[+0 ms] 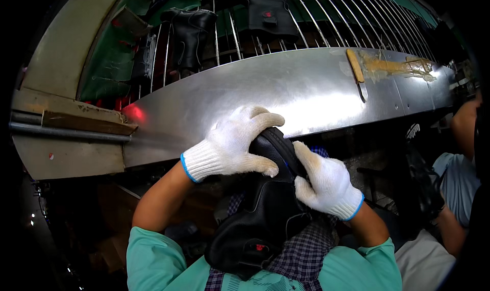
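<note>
Black boot [275,201] just off near edge of metal table [194,94]. Left hand [232,144] curled round foot end, right hand [327,184] gripping sole side. Shaft probably floppy, leather kinda slick; sole looks stiffer, I'd grab there.

A metal ledge [204,96] carries a wooden-handled tool [355,66] and yellowish patch [390,65].

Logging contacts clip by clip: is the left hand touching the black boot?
Touching: the head view shows the left hand gripping the black boot, its thumb against the side.
</note>
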A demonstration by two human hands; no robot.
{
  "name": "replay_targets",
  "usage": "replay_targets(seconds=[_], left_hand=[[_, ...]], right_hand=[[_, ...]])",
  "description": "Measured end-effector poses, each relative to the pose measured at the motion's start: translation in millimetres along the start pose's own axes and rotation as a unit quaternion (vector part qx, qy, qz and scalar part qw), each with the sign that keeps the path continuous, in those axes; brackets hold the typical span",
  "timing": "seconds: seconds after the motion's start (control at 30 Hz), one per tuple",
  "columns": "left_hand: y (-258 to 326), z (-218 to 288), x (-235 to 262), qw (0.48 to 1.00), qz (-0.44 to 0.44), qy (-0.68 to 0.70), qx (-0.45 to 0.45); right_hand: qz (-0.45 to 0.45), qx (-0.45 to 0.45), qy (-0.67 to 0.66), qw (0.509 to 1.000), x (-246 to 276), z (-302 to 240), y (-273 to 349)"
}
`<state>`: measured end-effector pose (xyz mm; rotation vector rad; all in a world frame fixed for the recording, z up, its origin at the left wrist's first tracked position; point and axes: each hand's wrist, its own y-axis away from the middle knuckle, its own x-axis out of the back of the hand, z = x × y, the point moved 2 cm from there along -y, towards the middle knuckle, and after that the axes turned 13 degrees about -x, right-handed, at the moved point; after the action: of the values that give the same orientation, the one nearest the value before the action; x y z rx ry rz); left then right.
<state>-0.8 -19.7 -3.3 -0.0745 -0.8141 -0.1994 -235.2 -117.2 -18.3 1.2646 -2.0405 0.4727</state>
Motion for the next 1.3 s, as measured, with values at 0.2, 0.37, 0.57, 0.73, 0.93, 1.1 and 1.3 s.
replay_targets(seconds=[0.2,0.37,0.57,0.73,0.93,1.1,1.3], left_hand=[[5,-7,-1,0.999,0.033,-0.023,-0.019],[8,-10,-4,0.998,0.043,-0.035,-0.041],[14,-11,-3,0.997,0.050,-0.041,-0.048],[14,-16,-4,0.997,0.052,-0.024,-0.048],[17,-15,-6,0.995,0.050,-0.034,-0.077],[23,-24,-10,0.990,0.124,0.071,-0.010],[34,-28,-19,0.952,0.183,0.232,0.082]], right_hand=[[-0.024,-0.013,0.017,0.999,0,-11,-2],[-0.034,-0.021,0.028,0.999,1,-23,3],[-0.006,0.032,0.028,0.999,-8,-26,6],[-0.017,0.036,0.040,0.998,-12,-28,8],[-0.075,-0.020,0.046,0.996,-11,-40,37],[-0.062,-0.005,0.071,0.996,4,-44,20],[0.024,-0.182,-0.295,0.938,-8,-9,-21]])
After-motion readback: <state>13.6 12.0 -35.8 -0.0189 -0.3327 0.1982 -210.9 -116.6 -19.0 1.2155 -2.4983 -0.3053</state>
